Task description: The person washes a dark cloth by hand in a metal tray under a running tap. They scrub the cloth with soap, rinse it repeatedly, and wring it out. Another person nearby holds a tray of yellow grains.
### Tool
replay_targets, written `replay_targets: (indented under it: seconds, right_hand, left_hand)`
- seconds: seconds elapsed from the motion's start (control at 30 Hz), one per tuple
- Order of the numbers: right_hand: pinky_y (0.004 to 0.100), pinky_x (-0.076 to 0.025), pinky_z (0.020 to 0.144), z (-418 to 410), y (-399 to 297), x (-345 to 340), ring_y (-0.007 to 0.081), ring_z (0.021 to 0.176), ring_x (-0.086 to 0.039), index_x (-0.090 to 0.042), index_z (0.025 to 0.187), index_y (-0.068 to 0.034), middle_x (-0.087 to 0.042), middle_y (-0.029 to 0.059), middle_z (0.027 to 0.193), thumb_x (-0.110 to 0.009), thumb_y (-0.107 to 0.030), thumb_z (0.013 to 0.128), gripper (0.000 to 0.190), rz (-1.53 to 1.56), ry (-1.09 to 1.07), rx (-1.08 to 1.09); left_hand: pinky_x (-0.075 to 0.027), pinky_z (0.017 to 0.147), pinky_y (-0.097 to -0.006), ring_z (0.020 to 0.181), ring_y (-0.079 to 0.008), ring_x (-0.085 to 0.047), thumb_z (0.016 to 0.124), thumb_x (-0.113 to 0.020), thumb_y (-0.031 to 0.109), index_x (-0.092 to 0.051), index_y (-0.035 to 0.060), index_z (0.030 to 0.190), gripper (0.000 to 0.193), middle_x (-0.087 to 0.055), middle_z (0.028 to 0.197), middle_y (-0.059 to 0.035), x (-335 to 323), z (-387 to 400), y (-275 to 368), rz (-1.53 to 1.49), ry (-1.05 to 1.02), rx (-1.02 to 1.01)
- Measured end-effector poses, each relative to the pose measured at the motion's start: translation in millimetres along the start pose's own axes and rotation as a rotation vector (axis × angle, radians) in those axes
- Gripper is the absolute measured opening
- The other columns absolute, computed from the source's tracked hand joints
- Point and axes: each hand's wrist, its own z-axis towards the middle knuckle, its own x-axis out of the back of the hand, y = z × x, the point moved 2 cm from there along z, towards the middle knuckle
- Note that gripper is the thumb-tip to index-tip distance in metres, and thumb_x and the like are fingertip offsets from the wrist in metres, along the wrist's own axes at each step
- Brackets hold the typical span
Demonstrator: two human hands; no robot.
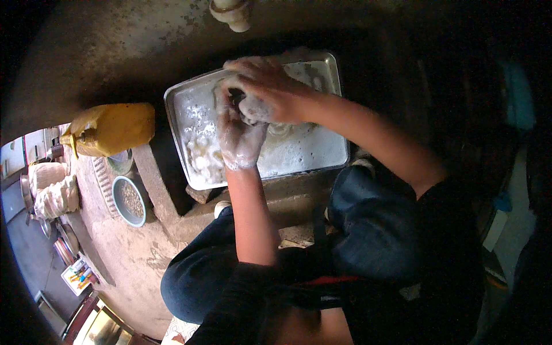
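Observation:
Thick white suds coat my left hand [241, 133] and my right hand [269, 86], which meet above a shallow rectangular metal tray [302, 157]. My left hand is palm up with its fingers curved; the right lies over its fingertips. A pale, foam-covered lump [256, 108] shows between the hands, against the right palm; its kind cannot be told under the lather. Soapy water and foam spread across the tray, with thicker foam at its lower left corner.
A yellow plastic jerrycan [125, 129] lies left of the tray by a concrete ledge [157, 181]. Beyond it, a light blue basin [144, 215] holds small pale pieces in water. A pipe fitting [235, 15] juts from the wall above. My bent knees flank the tray's near side.

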Motion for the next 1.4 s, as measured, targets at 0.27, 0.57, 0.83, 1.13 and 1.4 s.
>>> replay_targets:
  seconds: [0.27, 0.57, 0.83, 1.13, 1.4]
  right_hand:
    - [0.0325, -0.05, 0.072, -10.9, 0.5, -26.2, 0.0222, 0.093, -0.055, -0.032, 0.131, 0.002, -0.052, 0.017, 0.116, -0.066, -0.036, 0.081, 0.071, 1.14, -0.612, -0.708]
    - [0.0273, -0.05, 0.07, -2.6, -23.3, 11.0, 0.0136, 0.094, -0.057, -0.044, 0.128, -0.004, -0.059, 0.0078, 0.111, -0.069, -0.018, 0.079, 0.056, 1.125, -0.5, -0.72]
    - [0.0327, -0.043, 0.089, -3.7, 21.2, 39.5, 0.017, 0.099, -0.056, -0.053, 0.118, -0.007, -0.057, 0.008, 0.115, -0.064, -0.011, 0.08, 0.039, 1.269, -0.069, -0.549]
    - [0.0294, -0.046, 0.084, 5.5, 12.1, 53.0, 0.0141, 0.104, -0.054, -0.059, 0.112, -0.007, -0.058, 0.0077, 0.112, -0.06, -0.04, 0.085, 0.042, 1.057, -0.136, -0.776]
    - [0.0329, -0.044, 0.088, 0.6, 11.5, 30.5, 0.0211, 0.098, -0.058, -0.054, 0.118, -0.002, -0.061, 0.0151, 0.112, -0.063, -0.035, 0.084, 0.048, 0.738, -0.015, -0.46]
  left_hand:
    - [-0.048, 0.079, -0.0352, 0.093, -0.0203, -0.056, 0.093, -0.048, 0.033, -0.05, 0.0068, 0.121, 0.039, -0.055, 0.114, -0.0089, 46.8, 5.3, 9.5, 0.523, 0.028, -0.426]
    - [-0.045, 0.066, -0.0317, 0.069, -0.0194, -0.054, 0.088, -0.056, 0.044, -0.044, 0.0134, 0.065, 0.04, -0.052, 0.063, -0.0043, -2.1, -4.0, 22.7, 0.26, 0.16, -0.419]
    - [-0.042, 0.093, -0.0423, 0.111, -0.0276, -0.051, 0.082, -0.061, 0.02, -0.042, 0.0047, 0.126, 0.05, -0.049, 0.123, -0.0133, -3.9, -5.8, 13.3, 0.628, -0.204, -0.132]
    - [-0.042, 0.087, -0.0308, 0.103, -0.0181, -0.05, 0.082, -0.066, 0.04, -0.043, 0.0019, 0.127, 0.063, -0.052, 0.117, -0.0108, -19.8, -22.6, 3.9, 0.984, -0.337, -0.156]
    - [-0.046, 0.079, -0.0301, 0.093, -0.0161, -0.055, 0.089, -0.053, 0.046, -0.05, 0.0065, 0.117, 0.049, -0.057, 0.105, -0.0059, -18.4, -6.6, -3.2, 0.719, 0.094, -0.542]
